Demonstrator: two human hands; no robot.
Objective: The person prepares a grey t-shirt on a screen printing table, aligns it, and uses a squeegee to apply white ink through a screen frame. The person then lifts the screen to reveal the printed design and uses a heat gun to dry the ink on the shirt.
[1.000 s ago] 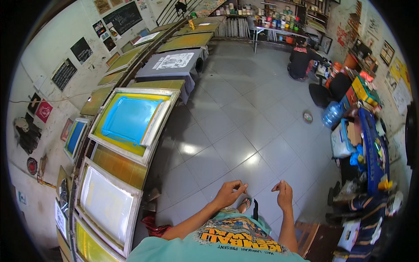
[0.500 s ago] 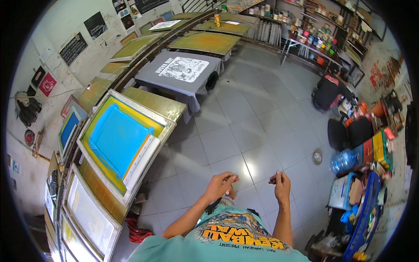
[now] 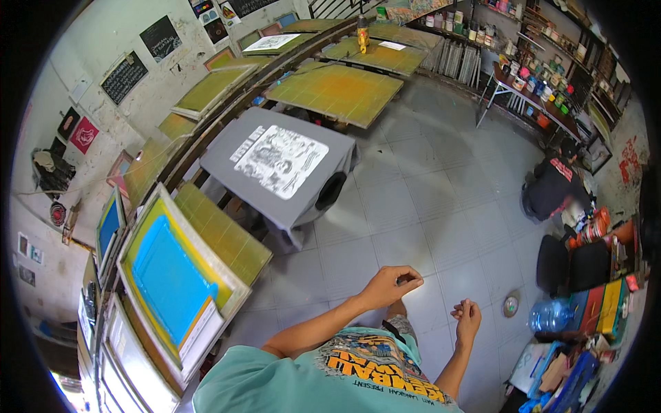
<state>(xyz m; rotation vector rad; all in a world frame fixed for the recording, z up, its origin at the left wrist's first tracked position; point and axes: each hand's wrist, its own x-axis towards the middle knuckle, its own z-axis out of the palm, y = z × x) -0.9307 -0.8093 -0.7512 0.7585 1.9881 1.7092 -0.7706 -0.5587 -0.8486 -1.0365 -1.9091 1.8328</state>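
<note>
My left hand point(image 3: 391, 287) is held in front of my body above the tiled floor. Its fingers curl round toward the thumb, and nothing shows between them. Lower and to the right, my right hand point(image 3: 467, 321) hangs with loosely bent fingers, slightly apart and holding nothing visible. Neither hand touches anything. Ahead to the left, a grey T-shirt point(image 3: 231, 155) is stretched over a board, with a black-and-white print on it. Closer on the left leans a framed printing screen point(image 3: 172, 265) with blue in its middle and a yellow border.
Yellowish printing boards point(image 3: 336, 89) line a long rail on the left, with a bottle point(image 3: 363, 34) on one. A person in dark clothes point(image 3: 554, 184) crouches at the right. Near the right wall are a black chair point(image 3: 571, 265), a blue water jug point(image 3: 549, 315) and boxes.
My view has turned left and come closer to the T-shirt. My left hand has moved up and right; my right hand has moved lower and right, its fingers looser.
</note>
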